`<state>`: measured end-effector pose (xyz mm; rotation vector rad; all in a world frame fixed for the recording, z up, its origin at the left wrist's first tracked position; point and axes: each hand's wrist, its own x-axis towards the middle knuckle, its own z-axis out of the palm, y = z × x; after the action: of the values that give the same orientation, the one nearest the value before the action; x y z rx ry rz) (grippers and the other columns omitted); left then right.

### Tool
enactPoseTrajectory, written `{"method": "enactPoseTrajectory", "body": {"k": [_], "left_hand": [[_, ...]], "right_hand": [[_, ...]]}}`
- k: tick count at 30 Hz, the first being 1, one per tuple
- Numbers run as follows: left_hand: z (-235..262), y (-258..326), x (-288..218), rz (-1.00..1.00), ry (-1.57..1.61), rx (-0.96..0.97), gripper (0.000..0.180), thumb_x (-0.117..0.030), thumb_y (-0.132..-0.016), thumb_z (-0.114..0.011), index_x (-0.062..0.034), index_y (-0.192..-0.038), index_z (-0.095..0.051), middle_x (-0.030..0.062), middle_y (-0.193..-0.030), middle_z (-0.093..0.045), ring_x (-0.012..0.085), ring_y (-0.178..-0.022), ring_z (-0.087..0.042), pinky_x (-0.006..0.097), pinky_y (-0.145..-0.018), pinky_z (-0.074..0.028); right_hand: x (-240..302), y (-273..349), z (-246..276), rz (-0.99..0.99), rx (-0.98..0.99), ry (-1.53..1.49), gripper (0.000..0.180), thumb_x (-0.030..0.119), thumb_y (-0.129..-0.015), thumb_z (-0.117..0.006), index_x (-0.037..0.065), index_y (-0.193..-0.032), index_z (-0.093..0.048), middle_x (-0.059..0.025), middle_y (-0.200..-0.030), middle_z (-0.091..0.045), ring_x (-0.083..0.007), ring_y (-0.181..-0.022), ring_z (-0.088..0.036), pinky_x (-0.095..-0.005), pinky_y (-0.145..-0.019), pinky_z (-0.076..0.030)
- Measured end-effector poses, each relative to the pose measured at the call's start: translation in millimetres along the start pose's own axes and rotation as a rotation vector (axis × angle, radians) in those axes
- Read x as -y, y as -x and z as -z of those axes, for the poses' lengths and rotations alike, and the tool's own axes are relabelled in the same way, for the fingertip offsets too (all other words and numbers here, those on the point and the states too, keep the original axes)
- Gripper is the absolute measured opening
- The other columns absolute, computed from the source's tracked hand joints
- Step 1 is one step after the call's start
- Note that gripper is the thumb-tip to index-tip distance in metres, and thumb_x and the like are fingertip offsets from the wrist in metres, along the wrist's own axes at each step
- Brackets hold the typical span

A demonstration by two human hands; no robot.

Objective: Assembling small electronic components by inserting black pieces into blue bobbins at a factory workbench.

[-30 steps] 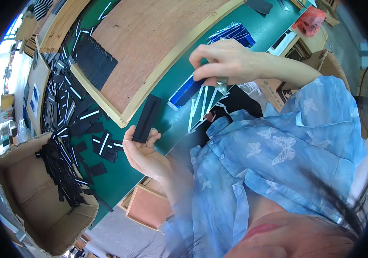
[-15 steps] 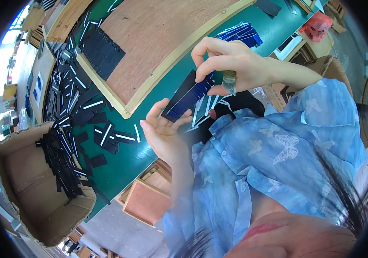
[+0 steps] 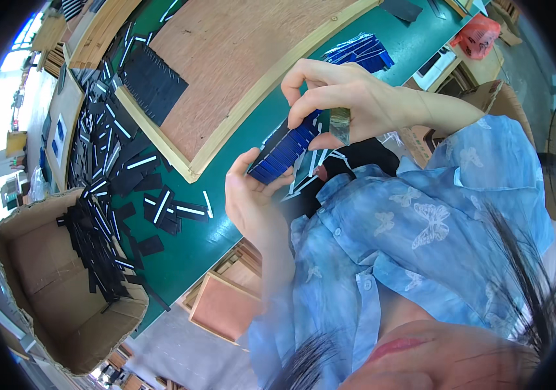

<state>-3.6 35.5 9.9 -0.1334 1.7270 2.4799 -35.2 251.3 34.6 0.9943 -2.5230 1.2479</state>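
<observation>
Between my two hands is a dark strip with a row of narrow glossy blue bars (image 3: 281,156) along its side, held tilted above the green table. The fingertips of my left hand (image 3: 255,201) grip its lower left end. My right hand (image 3: 343,97) pinches the upper right end between thumb and fingers. A shiny greenish piece (image 3: 340,123), whose kind I cannot make out, sits against the right palm. White-striped slats (image 3: 301,172) show just behind the strip, close to my body.
A wooden-framed board (image 3: 219,140) lies ahead, a black panel (image 3: 154,84) on it. Blue strips (image 3: 362,52) are piled beyond my right hand. Black pieces with white stripes (image 3: 105,123) litter the left side, spilling into a cardboard box (image 3: 44,260). A red bag (image 3: 477,36) is far right.
The strip has turned so that more of its blue bars face me. My left fingers have curled in closer around its end, and my right hand has shifted slightly left.
</observation>
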Motion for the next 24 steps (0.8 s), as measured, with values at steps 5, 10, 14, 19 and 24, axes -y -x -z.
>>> {"method": "enactPoseTrajectory", "body": {"k": [5, 10, 14, 19, 24], "left_hand": [[-11.2, 4.0, -0.1, -0.003, -0.167, -0.061, 0.031, -0.019, -0.096, -0.049, 0.0087, -0.108, -0.053, 0.0177, -0.088, -0.062, 0.0198, -0.066, -0.065, 0.024, -0.057, -0.055], [-7.6, 11.5, -12.4, 0.039, -0.142, -0.124, 0.030, -0.019, -0.097, -0.046, 0.0077, -0.109, -0.052, 0.0174, -0.087, -0.062, 0.0192, -0.065, -0.065, 0.023, -0.056, -0.055], [-13.2, 5.7, -10.5, 0.066, -0.141, -0.080, 0.030, -0.020, -0.097, -0.047, 0.0077, -0.109, -0.052, 0.0179, -0.087, -0.062, 0.0195, -0.065, -0.064, 0.023, -0.056, -0.056], [-6.2, 3.6, -7.3, 0.063, -0.134, -0.081, 0.031, -0.020, -0.096, -0.048, 0.0078, -0.110, -0.052, 0.0180, -0.087, -0.062, 0.0197, -0.065, -0.064, 0.023, -0.056, -0.056], [-4.6, 0.5, -5.6, 0.076, -0.134, -0.076, 0.032, -0.021, -0.096, -0.048, 0.0080, -0.110, -0.051, 0.0184, -0.087, -0.062, 0.0203, -0.066, -0.064, 0.024, -0.056, -0.056]], "right_hand": [[-7.9, 5.4, -3.0, -0.036, -0.026, -0.046, 0.028, 0.012, -0.065, -0.077, 0.012, -0.089, -0.063, -0.0023, -0.099, -0.052, -0.0205, -0.084, -0.058, -0.0315, -0.068, -0.048], [-6.5, -4.8, -8.6, 0.027, -0.006, -0.074, 0.025, 0.016, -0.064, -0.077, 0.013, -0.086, -0.064, -0.0015, -0.099, -0.053, -0.0204, -0.082, -0.060, -0.0319, -0.065, -0.048], [3.0, 2.3, 1.8, -0.009, -0.027, 0.041, 0.026, 0.016, -0.063, -0.077, 0.013, -0.084, -0.064, -0.0012, -0.099, -0.053, -0.0204, -0.081, -0.060, -0.0324, -0.062, -0.047], [-3.0, -2.7, -4.3, 0.027, -0.019, 0.075, 0.026, 0.015, -0.061, -0.076, 0.013, -0.084, -0.063, -0.0012, -0.098, -0.052, -0.0210, -0.076, -0.060, -0.0337, -0.057, -0.046], [-2.1, -0.8, -3.8, 0.030, -0.026, 0.071, 0.026, 0.014, -0.061, -0.076, 0.013, -0.083, -0.063, -0.0017, -0.097, -0.052, -0.0212, -0.074, -0.060, -0.0340, -0.056, -0.046]]}}
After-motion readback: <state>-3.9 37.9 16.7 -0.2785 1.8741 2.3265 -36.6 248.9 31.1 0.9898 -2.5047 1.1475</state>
